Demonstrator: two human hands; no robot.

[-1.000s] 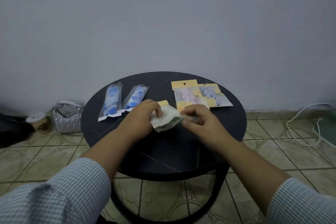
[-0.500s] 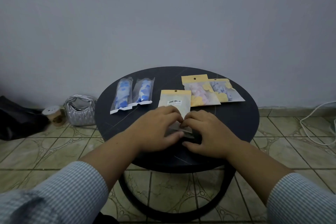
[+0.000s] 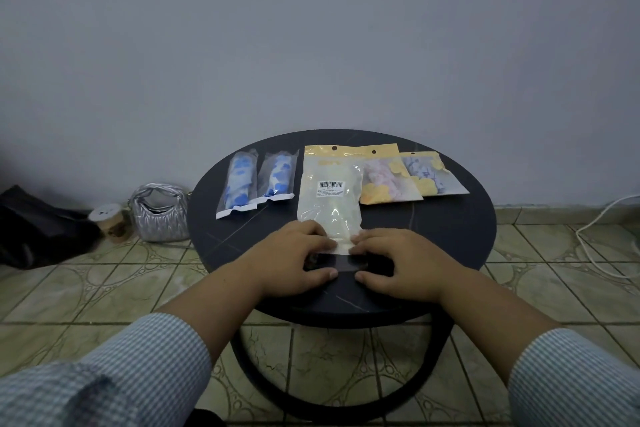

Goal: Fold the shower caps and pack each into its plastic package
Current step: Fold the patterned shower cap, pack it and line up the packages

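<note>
Both hands down on the near end of the package, sealing it up!

Left hand (image 3: 294, 255) and right hand (image 3: 398, 262) press with fingers curled over the open near edge of the barcode package (image 3: 329, 199), flat on the desk (image 3: 460, 229) with a pale folded cap inside. Four packed packages lie behind: two blue (image 3: 258, 182), two yellow (image 3: 401, 177). Next, likely, run the fingers along the flap, then set it aside.
</note>
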